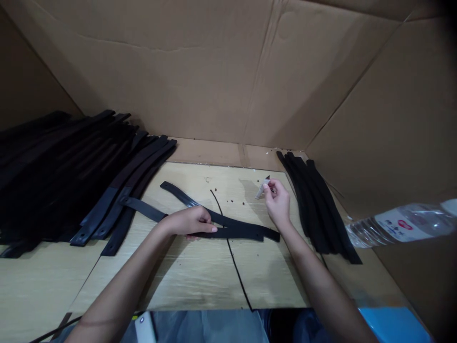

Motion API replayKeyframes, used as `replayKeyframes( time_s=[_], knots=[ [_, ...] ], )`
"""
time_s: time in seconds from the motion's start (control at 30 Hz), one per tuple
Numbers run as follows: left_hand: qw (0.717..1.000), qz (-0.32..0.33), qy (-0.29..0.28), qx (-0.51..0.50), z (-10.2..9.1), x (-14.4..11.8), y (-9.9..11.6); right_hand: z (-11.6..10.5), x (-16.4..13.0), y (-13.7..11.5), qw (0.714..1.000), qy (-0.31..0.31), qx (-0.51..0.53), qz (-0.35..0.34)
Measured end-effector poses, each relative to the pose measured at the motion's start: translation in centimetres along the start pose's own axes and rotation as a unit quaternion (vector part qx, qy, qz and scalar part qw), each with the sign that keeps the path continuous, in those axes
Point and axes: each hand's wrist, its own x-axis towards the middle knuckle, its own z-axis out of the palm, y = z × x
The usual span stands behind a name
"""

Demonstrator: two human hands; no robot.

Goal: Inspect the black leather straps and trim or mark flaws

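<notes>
My left hand (189, 221) is closed around a curved flat black strip (239, 233), thumb on top, over the middle of the table. Another black strip (182, 195) lies just behind it, partly hidden by the hand. My right hand (278, 202) is raised above the right side of the table. Its thumb and fingers pinch a small pale piece (262, 189) with a dark pointed tip, which looks like a wrapped blade. A thin black cord (235, 267) runs across the table under the strips.
A large pile of black strips (71, 166) fills the left side. Several more strips (314, 205) lie at the right, beside a clear plastic bottle (410, 224). Cardboard walls (200, 71) enclose the table (193, 276). Small dark scraps (232, 201) are scattered near the middle.
</notes>
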Motion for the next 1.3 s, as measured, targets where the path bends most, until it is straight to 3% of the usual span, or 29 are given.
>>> replayKeyframes(
  time_s=[0.2, 0.4, 0.5, 0.63, 0.73, 1.3],
  knots=[
    [1.0, -0.011, -0.001, -0.018, 0.1, -0.1, 0.4, -0.5, -0.3, -1.1, 1.0, 0.005, -0.011, -0.027],
    [1.0, -0.008, -0.001, -0.017, 0.1, 0.1, 0.1, -1.0, -1.2, -4.6, 0.99, -0.1, 0.019, -0.095],
    [1.0, 0.01, 0.0, -0.015, 0.1, 0.2, -0.1, -1.2, -1.8, -6.1, 0.973, -0.199, 0.095, -0.065],
    [1.0, 0.012, -0.002, -0.024, 0.2, 0.1, 0.0, -1.3, -2.5, -7.4, 0.903, -0.397, 0.113, -0.115],
    [1.0, 0.013, -0.002, -0.023, 0.1, 0.1, 0.2, -0.8, -3.1, -7.6, 0.873, -0.456, 0.098, -0.142],
    [1.0, 0.012, -0.003, -0.022, 0.2, 0.0, 0.4, 0.1, -4.5, -7.2, 0.872, -0.458, 0.01, -0.174]
  ],
)
